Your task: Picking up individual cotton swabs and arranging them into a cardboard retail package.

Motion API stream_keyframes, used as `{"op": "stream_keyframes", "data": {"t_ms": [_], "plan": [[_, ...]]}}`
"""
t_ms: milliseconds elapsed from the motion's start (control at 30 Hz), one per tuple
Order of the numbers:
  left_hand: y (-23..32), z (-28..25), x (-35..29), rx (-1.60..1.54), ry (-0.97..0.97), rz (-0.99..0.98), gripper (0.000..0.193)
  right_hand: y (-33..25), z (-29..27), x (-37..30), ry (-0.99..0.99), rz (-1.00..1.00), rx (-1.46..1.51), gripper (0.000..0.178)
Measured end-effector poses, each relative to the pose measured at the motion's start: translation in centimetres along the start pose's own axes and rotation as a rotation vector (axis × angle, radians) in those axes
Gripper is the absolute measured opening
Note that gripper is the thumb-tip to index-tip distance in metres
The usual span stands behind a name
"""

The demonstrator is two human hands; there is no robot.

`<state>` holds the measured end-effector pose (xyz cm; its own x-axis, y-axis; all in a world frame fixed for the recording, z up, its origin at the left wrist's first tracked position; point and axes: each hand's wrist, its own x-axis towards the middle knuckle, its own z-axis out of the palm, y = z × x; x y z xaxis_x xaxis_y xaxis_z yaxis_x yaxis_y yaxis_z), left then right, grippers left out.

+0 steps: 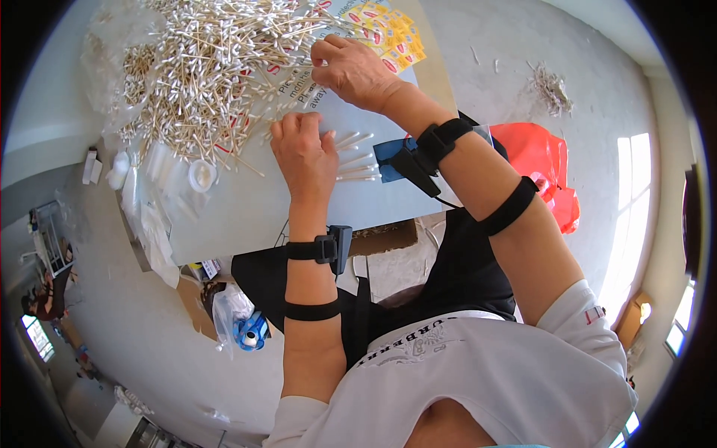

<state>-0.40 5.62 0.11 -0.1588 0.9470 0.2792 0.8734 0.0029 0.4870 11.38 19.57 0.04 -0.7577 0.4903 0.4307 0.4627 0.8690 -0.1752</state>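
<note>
A large heap of cotton swabs (209,67) with white tips and pale sticks covers the far left of the table. My left hand (308,153) is closed at the heap's near right edge. Several cotton swabs (357,158) fan out to the right from under its thumb side; their other ends are hidden by the hand. Farther off and to the right, my right hand (357,71) has its fingers curled together at the heap's right edge. What its fingertips pinch, if anything, cannot be made out. Small yellow printed labels (399,45) lie just beyond it.
A blue piece (388,158) lies beside the fanned swabs. Clear plastic bags (149,216) and a small round white container (202,176) sit at the table's left edge. A cardboard box (385,237) is below the near edge; a red bag (541,168) stands to the right.
</note>
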Motion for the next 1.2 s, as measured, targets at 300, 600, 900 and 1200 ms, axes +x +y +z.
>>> {"op": "stream_keyframes", "data": {"t_ms": [300,600,900,1200], "plan": [[-0.1,0.3,-1.7,0.030,0.117,0.003,0.030,-2.9,-1.3,-3.5,0.090,0.202,0.187,0.002],[-0.2,0.7,-2.0,-0.016,0.101,0.072,0.020,-3.2,-0.4,-6.1,-0.029,0.238,0.605,0.003],[0.0,0.1,-2.4,-0.048,0.027,0.018,0.014,-2.6,-2.0,-7.3,-0.083,0.257,0.458,0.001],[-1.1,0.0,-1.5,0.020,0.103,-0.014,0.014,-3.1,-2.7,-7.8,-0.022,0.254,0.529,0.016]]}}
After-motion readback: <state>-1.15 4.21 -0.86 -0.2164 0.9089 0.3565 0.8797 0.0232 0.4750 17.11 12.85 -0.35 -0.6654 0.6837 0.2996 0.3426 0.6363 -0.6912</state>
